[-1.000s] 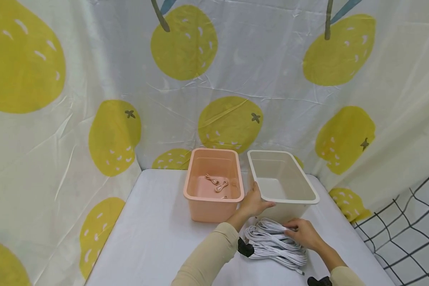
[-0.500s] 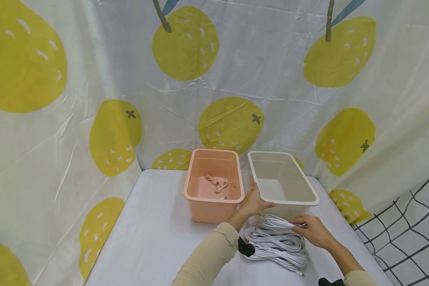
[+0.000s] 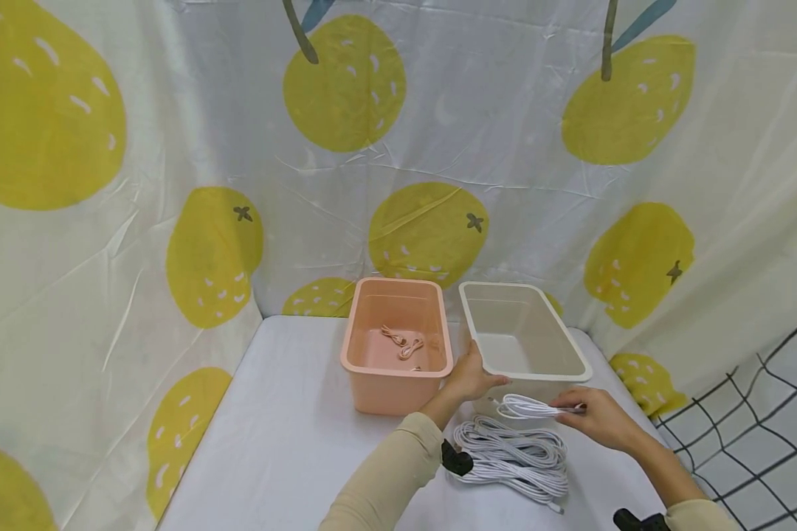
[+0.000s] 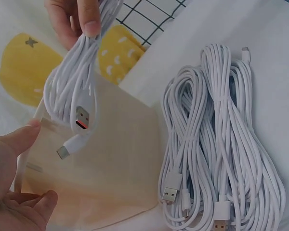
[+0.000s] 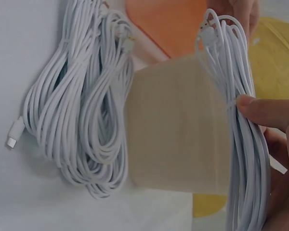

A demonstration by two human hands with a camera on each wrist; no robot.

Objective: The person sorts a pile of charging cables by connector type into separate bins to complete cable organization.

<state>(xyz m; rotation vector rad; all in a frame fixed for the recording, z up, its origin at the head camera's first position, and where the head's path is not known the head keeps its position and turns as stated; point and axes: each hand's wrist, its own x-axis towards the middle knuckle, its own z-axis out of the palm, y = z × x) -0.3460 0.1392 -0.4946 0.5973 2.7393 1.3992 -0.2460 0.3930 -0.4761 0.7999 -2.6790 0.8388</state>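
My right hand [image 3: 594, 418] pinches a bundled white USB cable [image 3: 523, 407] between thumb and fingers, raised in front of the white bin [image 3: 538, 377]. One looped end hangs free, with a USB plug [image 4: 82, 118] and a smaller metal-tipped plug [image 4: 67, 147] visible in the left wrist view. With my left hand [image 3: 468, 377] I grip the white bin's near left corner, thumb along the rim. Below both hands, more coiled white cables [image 3: 511, 461] lie heaped on the table. Nothing is visible inside the white bin.
An orange bin [image 3: 398, 393] stands left of the white one, with a few small pinkish bundled cords [image 3: 410, 348] on its floor. A lemon-print curtain [image 3: 432, 166] hangs behind the table [image 3: 292, 442]. Black wire mesh [image 3: 764, 428] borders the right side.
My right hand has lifted one bundled cable off the heap and drawn it up and slightly right. The left hand keeps its place on the white bin.
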